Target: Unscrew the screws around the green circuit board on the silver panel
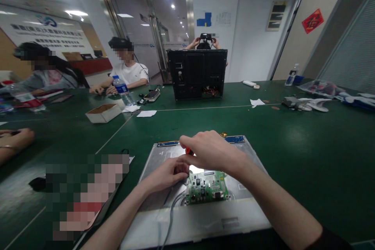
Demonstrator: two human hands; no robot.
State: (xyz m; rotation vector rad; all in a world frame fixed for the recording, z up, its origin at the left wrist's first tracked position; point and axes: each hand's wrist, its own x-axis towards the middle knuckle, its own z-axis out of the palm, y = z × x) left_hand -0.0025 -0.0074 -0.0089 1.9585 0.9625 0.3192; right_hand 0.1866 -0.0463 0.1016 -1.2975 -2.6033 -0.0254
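A metal display panel (243, 218) lies in front of me, with a green circuit board (208, 188) on its middle and a blue strip board (234, 139) along its far edge. My right hand (209, 150) is closed round a red and black tool (189, 150), held upright over the board's far left corner; its tip is hidden. My left hand (168, 174) rests at that same corner, fingers curled together below the tool; what they hold, if anything, is hidden. A grey cable (170, 218) runs from the board's left side toward me.
Beyond the panel stand a black open-backed case (199, 74), a small box (104, 113) and a water bottle (122, 90). Plastic bags (320, 88) lie at the right. Several people sit around the table; one person's hand (17, 140) is at the left edge.
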